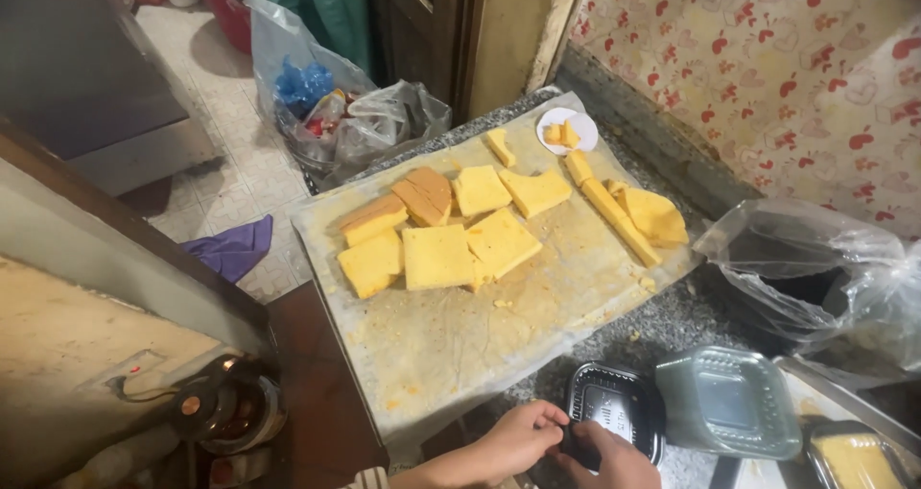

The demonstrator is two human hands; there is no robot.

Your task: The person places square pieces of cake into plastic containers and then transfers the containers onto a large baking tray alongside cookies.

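Single head-worn view: directed steeply downward and forward over a stone counter; paper-lined sheet of cake slabs is framed centrally at middle distance, floor included at left.

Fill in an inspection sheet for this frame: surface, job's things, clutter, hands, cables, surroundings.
Surface: speckled stone counter, mostly covered by a crumb-strewn paper sheet.
Job's things: black tray at the near edge; stack of clear lids beside it; yellow cake slabs and strips on the sheet.
Clutter: small white plate with cake bits; filled tray at right; clear bag over a dark bin.
Hands: left hand and right hand both grip the black tray's near rim.
Cables: one thin cord on the left ledge.
Surroundings: heart-patterned wall; plastic bags and purple cloth on the tiled floor.
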